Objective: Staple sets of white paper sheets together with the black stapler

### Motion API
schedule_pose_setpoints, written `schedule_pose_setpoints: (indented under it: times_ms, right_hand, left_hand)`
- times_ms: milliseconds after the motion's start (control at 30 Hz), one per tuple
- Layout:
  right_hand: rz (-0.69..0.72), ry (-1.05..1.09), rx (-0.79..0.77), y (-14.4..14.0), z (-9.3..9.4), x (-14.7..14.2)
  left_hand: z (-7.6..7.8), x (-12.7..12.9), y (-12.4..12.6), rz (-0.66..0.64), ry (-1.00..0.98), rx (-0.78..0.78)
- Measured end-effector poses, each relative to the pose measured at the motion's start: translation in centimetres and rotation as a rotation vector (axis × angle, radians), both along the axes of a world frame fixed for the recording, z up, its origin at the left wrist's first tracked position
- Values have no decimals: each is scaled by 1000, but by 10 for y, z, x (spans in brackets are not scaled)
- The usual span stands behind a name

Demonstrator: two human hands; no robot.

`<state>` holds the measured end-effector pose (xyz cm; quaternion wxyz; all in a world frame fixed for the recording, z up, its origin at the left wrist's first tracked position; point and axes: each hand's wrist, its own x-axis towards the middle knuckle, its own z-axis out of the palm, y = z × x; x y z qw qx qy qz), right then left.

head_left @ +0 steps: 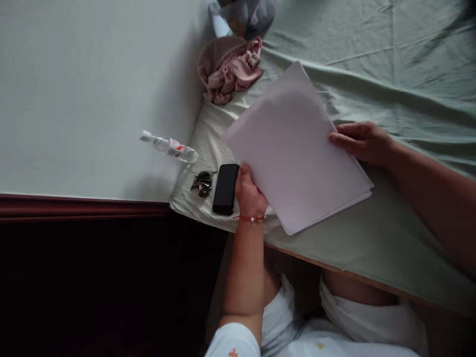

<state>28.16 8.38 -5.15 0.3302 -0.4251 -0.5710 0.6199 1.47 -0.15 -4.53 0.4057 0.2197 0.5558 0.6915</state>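
Observation:
Between my two hands is a small stack of blank white paper sheets [297,153], tilted over the cloth-covered surface. My left hand [250,191] grips its left edge, with the thumb on top and the other fingers hidden underneath. On the opposite edge, my right hand [362,141] pinches the sheets, thumb above. Along the lower right edge the sheets fan slightly apart. Just left of my left hand lies a black phone [225,189], with a bunch of keys [203,183] beside it.
A clear plastic bottle [171,147] with a white cap stands near the wall [85,89]. Crumpled pink cloth [232,69] lies farther back, in front of a plastic bag [245,17]. Wrinkled green cloth [372,54] covers the surface, whose front edge [334,270] runs above my legs.

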Motion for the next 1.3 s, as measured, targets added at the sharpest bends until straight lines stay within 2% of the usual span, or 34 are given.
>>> schedule_pose_setpoints:
  times_ms: [100, 233, 400, 567, 733, 800, 900, 967, 1067, 1200, 1300]
  right_hand:
    - [27, -16, 14, 1, 2, 1]
    - [55, 48, -78, 2, -1, 3]
    - [50, 52, -120, 4, -4, 4]
    - [58, 42, -83, 4, -4, 5]
    - [93, 45, -42, 3, -4, 3]
    - [65, 75, -62, 2, -5, 3]
    - [-38, 113, -73, 2, -5, 2]
    - [-77, 126, -77, 2, -5, 1]
    - [-77, 121, -72, 3, -5, 0]
    - [-119, 30, 27, 6, -7, -1]
    - [-178, -14, 91, 9, -9, -1]
  left_hand:
    - [4, -4, 1, -20, -85, -18]
    - [7, -3, 2, -45, -171, -43]
    - [9, -6, 2, -117, -207, -81]
    - [8, -14, 1, -180, -236, -100]
    - [10, -8, -1, -197, -298, -74]
    - [10, -6, -2, -216, -270, -73]
    - [11, -11, -4, -258, -154, -193]
    - [14, -19, -8, -350, -67, -280]
    - [19, -30, -14, -521, 1, -299]
    - [22, -35, -18, -625, 67, -338]
    - [19, -35, -18, -643, 115, -349]
